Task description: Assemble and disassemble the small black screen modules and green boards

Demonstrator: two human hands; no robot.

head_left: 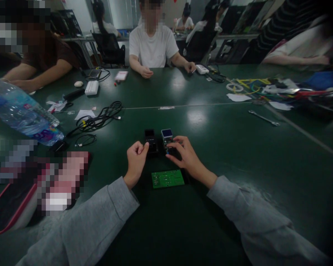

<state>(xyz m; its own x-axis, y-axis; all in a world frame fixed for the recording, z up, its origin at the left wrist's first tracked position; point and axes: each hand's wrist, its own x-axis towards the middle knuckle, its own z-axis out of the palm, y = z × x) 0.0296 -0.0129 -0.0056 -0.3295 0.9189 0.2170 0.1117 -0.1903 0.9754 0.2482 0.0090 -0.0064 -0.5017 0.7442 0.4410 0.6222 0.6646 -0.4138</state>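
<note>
My left hand [135,162] is curled closed, its thumb tip at the left edge of a small black device [151,142] with a dark screen at its top. Whatever the curled fingers may hold is hidden. Between the fingers and thumb of my right hand [187,155] is a small circuit board with a screen [167,134], just right of the black device. My fingers cover its right side. Nearer to me, a flat green circuit board [168,178] lies on the table, below both hands.
On the left are a water bottle [24,114], black cables [102,116] and a red-edged case [15,197]. A wrench [263,118] and a wire heap [266,87] lie on the right of the green table [211,236]. Across sits a person in a white shirt [154,44].
</note>
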